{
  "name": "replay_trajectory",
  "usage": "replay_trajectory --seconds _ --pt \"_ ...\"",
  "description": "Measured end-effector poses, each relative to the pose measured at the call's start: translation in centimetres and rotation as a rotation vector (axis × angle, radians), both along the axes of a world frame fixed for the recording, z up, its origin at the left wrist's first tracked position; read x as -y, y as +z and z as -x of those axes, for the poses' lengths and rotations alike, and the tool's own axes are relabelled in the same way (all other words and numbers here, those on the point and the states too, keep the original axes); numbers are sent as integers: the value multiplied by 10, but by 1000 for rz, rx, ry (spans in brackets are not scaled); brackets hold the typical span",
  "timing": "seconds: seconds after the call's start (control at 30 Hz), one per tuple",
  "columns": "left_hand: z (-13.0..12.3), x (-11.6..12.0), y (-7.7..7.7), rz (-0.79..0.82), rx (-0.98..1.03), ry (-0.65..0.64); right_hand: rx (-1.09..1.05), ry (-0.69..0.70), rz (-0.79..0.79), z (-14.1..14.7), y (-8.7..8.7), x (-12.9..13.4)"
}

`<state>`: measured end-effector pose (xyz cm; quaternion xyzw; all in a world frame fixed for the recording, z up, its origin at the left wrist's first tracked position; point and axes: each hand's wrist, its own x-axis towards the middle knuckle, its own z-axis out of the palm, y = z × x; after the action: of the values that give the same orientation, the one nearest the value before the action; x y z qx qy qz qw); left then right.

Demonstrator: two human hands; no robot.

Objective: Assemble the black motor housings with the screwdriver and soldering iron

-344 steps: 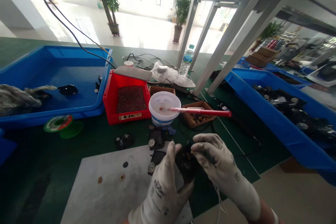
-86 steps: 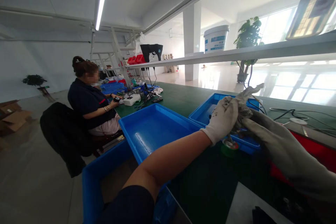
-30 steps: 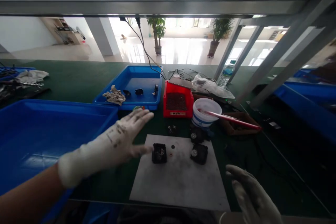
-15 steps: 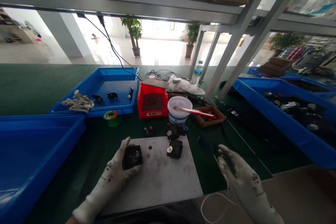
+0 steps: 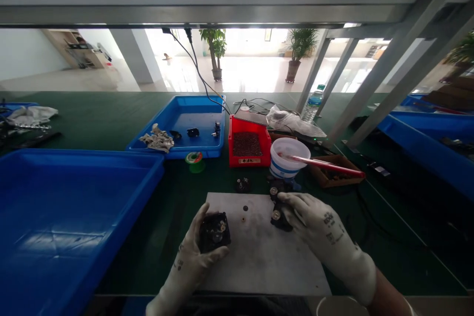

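Observation:
My left hand, in a white glove, is closed around a square black housing with its open side up, showing small metal parts inside. My right hand, also gloved, reaches over the right side of the grey board. Its stretched fingers lie at a black unit with a round silver piece and partly cover it. Just behind stands a similar black unit. A small dark disc and a tiny brass-coloured ring lie between my hands on the board.
Behind the board are a black part, a red bin of small pieces, a white tub with a red-handled tool, and a cardboard box. Blue trays flank them. A green spool sits left. Metal shelf posts rise at right.
My right hand has moved left from beside the board to the black unit on it. My left hand still holds the housing. The view has turned left.

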<state>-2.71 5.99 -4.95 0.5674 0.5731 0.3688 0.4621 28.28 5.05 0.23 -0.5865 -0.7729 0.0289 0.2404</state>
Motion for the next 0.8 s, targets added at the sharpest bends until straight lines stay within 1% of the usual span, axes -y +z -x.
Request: replay_trajectory --seconds 0.03,0.1,0.2,0.27,0.33,0.4,0.5,0.57,0.67,0.8 --pt "0 0 -1 -2 -7 -13 13 26 60 8 4 -17" --pt "1 -1 -3 0 -12 -52 38 57 126 25 9 -53" --pt "3 -2 -4 8 18 -78 95 93 213 42 8 -103" --pt "4 -2 -6 18 32 -65 132 109 266 46 6 -127" --pt "4 -2 -9 13 42 -45 160 126 318 45 5 -143" --pt "4 -1 -13 -9 58 -21 183 158 375 42 3 -151" --pt "3 -1 -18 -32 70 -14 201 237 455 40 0 -156" --pt "3 0 -17 -34 64 -8 205 284 498 41 -4 -157" --pt "1 1 -12 -29 63 6 214 313 543 43 -7 -159" --pt "1 2 -11 -33 70 13 242 329 584 39 -6 -160"
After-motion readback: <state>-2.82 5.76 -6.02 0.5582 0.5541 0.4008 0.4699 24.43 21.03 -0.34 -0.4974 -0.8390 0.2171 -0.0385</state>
